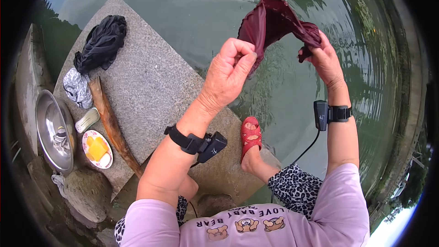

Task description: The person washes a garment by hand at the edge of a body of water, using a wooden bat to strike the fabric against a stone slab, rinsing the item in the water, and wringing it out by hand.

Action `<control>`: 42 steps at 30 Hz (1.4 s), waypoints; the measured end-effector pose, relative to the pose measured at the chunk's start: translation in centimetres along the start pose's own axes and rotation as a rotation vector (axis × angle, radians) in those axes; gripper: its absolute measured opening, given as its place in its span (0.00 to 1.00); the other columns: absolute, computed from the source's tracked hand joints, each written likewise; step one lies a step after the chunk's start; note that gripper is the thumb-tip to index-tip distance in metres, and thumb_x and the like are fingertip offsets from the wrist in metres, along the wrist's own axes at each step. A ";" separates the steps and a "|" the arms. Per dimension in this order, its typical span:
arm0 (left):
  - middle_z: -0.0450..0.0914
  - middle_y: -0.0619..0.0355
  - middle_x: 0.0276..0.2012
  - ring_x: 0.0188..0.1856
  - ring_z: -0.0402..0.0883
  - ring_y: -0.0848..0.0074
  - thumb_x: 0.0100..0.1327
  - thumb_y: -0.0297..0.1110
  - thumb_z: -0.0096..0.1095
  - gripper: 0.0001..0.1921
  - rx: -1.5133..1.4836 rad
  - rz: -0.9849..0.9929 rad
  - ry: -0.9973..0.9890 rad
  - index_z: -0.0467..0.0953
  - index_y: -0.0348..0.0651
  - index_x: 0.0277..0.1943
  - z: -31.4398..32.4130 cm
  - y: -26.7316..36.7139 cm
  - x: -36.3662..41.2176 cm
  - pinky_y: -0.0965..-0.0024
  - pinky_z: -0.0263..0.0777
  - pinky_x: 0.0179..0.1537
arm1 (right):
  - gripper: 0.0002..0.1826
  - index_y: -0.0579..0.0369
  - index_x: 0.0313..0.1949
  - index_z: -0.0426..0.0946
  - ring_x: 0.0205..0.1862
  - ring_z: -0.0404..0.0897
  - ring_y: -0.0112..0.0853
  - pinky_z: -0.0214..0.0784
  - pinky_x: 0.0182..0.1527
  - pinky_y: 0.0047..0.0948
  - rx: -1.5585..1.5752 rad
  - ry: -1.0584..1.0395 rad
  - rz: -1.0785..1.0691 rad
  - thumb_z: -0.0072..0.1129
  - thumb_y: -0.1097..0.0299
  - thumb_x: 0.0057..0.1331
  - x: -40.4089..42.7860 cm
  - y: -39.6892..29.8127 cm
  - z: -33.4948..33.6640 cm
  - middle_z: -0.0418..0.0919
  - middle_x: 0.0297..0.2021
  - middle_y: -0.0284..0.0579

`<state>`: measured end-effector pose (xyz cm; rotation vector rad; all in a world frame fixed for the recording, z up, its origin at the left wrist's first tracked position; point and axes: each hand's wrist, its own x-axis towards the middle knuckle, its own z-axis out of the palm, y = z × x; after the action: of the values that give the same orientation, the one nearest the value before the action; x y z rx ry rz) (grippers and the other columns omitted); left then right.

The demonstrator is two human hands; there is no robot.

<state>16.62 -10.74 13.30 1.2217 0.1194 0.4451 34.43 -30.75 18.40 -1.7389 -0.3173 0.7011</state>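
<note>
A wet maroon cloth garment [271,20] hangs in the air over green water, stretched between my two hands. My left hand [229,68] pinches one edge of it between thumb and fingers. On the other side, my right hand [324,55] grips a bunched part of the same garment. Its middle arches up and away from me, and a few droplets show near its top. Below the hands lies the water [274,99], with ripples at the upper right.
A granite slab [154,79] carries a black cloth [103,43], a patterned cloth [78,87], a wooden stick [109,120], a scrub brush [87,120] and a plate [109,144] with yellow soap [97,149]. Left of these stands a metal basin [46,123] above a boulder [87,192].
</note>
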 end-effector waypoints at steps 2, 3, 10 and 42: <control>0.71 0.66 0.34 0.35 0.68 0.86 0.69 0.28 0.54 0.03 0.054 -0.146 -0.122 0.68 0.39 0.39 0.8 -0.6 -1.6 0.79 0.68 0.39 | 0.42 0.56 0.70 0.46 0.34 0.75 0.24 0.71 0.35 0.27 -0.131 -0.239 0.099 0.56 0.77 0.59 -1.7 1.0 3.4 0.74 0.44 0.40; 0.70 0.66 0.34 0.37 0.69 0.86 0.70 0.29 0.53 0.04 0.156 -0.229 -0.181 0.68 0.40 0.40 0.8 -1.3 -2.4 0.79 0.68 0.42 | 0.50 0.55 0.71 0.38 0.46 0.76 0.30 0.71 0.46 0.30 -0.087 -0.423 0.165 0.61 0.77 0.55 -2.5 1.8 5.5 0.71 0.52 0.45; 0.78 0.58 0.38 0.43 0.75 0.71 0.61 0.29 0.61 0.06 0.430 -0.264 -0.324 0.72 0.39 0.39 -1.8 -6.0 -6.7 0.67 0.70 0.48 | 0.16 0.54 0.45 0.74 0.44 0.77 0.48 0.70 0.47 0.41 -0.873 -0.542 0.027 0.63 0.65 0.58 -3.2 11.6 9.6 0.79 0.40 0.51; 0.59 0.59 0.68 0.70 0.54 0.66 0.57 0.41 0.63 0.26 1.656 -0.164 0.079 0.68 0.49 0.59 -22.1 -3.8 -12.4 0.43 0.43 0.67 | 0.14 0.56 0.48 0.75 0.38 0.77 0.23 0.70 0.43 0.24 -0.234 -0.036 -0.006 0.50 0.60 0.71 0.8 -0.5 2.3 0.79 0.39 0.34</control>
<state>-0.82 2.79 0.29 2.7764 0.7530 0.1758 33.74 -28.34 18.33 -1.9474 -0.4439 0.7135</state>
